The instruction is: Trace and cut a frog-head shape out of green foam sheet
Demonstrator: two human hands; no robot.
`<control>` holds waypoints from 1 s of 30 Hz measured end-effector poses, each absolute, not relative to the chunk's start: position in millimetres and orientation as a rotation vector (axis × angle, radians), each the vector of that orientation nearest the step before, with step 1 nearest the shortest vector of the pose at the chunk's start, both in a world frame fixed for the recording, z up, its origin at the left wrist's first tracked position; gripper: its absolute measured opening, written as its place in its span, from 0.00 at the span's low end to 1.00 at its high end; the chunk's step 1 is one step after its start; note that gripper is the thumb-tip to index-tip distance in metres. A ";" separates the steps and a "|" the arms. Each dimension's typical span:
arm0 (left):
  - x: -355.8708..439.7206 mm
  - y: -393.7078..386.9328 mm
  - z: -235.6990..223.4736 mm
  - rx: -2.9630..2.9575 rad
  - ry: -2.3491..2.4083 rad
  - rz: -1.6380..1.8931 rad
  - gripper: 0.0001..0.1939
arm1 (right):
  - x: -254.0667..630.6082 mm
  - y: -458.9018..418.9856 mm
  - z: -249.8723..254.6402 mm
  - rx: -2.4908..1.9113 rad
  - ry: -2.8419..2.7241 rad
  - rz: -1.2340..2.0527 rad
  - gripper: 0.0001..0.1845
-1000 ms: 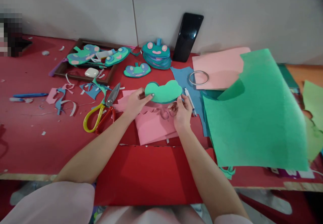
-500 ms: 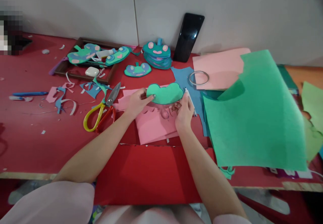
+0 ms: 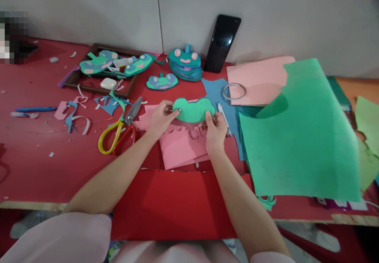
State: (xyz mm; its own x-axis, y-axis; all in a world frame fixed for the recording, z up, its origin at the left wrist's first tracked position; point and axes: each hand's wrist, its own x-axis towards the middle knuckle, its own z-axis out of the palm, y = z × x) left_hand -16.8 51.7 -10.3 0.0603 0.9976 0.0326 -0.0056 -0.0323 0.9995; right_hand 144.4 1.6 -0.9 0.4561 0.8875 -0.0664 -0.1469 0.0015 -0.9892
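Note:
Between my hands is a green felt frog-head cutout (image 3: 193,110) with a darker rim showing behind its edge. My left hand (image 3: 162,117) pinches its left end, thumb on the front. At the right end my right hand (image 3: 215,130) grips it the same way. Beneath lie pink felt pieces (image 3: 180,152) with cut edges. A white marker pen (image 3: 224,119) rests just right of my right hand, on blue felt (image 3: 214,87). Left of my left hand lie scissors (image 3: 121,126) with one yellow and one red handle, blades apart.
Finished frog faces (image 3: 162,81) lie at the back, some stacked, some on a brown frame (image 3: 130,87). A black phone (image 3: 222,44) leans on the wall. To the right are a large green felt sheet (image 3: 304,148), pink felt (image 3: 254,77) and a metal ring (image 3: 234,91). Scraps (image 3: 71,117) and a blue pen (image 3: 35,109) lie left.
My right thumb and fingers have moved left onto the cutout's right end, away from the marker pen. My left hand and the cutout have hardly moved.

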 end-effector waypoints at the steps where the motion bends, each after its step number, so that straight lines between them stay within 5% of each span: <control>1: -16.7 51.5 -9.7 1.227 1.138 1.204 0.13 | 144.2 1.5 -0.7 -1.316 -0.739 0.938 0.13; 6: -17.6 50.9 -8.5 1.248 1.149 1.176 0.21 | 143.5 1.0 0.5 -1.322 -0.738 0.929 0.13; 30: -15.8 51.0 -7.7 1.165 1.143 1.160 0.08 | 145.3 4.1 -3.3 -1.293 -0.658 0.952 0.13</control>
